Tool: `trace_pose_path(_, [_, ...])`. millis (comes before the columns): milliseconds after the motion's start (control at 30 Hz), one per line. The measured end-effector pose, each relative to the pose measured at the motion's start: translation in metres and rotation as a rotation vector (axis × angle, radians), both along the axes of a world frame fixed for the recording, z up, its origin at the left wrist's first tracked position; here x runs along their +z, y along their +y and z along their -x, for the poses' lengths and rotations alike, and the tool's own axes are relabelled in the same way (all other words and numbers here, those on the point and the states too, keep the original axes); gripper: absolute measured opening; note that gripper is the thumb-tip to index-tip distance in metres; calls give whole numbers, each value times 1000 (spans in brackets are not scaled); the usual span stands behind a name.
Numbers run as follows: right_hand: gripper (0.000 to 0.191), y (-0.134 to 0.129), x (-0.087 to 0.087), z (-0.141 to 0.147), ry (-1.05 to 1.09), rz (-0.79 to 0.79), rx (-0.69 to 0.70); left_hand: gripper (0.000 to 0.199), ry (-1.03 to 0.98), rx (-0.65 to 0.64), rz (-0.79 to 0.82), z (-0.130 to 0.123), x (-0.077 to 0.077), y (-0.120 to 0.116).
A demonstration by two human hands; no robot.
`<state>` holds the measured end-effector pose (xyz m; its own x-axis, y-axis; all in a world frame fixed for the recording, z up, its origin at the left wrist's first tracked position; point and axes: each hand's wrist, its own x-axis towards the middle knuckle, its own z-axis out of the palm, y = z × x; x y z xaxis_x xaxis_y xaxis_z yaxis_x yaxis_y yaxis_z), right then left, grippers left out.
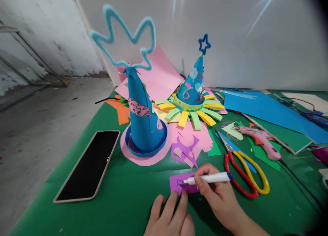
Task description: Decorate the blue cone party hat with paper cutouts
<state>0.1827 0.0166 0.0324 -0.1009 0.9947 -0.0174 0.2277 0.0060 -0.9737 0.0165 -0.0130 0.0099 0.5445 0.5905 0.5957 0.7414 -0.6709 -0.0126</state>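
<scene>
Head view: right hand (221,196) is pinching the marker (214,178), its tip meeting the purple card (174,185) at 6 o'clock on the worktop (118,215); left hand (171,220), fingers slightly spread, is pressing its lower edge. Too-light pressing risks card slip, skewing strokes.

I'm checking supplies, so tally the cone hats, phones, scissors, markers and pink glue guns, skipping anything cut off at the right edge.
Cone hats: 2
Phone: 1
Scissors: 1 pair
Marker: 1
Pink glue gun: 1
Total: 6
</scene>
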Motion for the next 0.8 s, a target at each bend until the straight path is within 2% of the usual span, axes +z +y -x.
trace_pose_path(267, [12,2,3,0,-148,-129,-47,15,-62,-20,57,-3,1,-2])
trace_pose_path(633, [13,0,0,1,-149,-69,22,17,-70,-14,55,-2,-2,-2])
trace_pose_path(800, [14,1,-2,3,-166,-114,3,26,-46,9,3,0,-3,1])
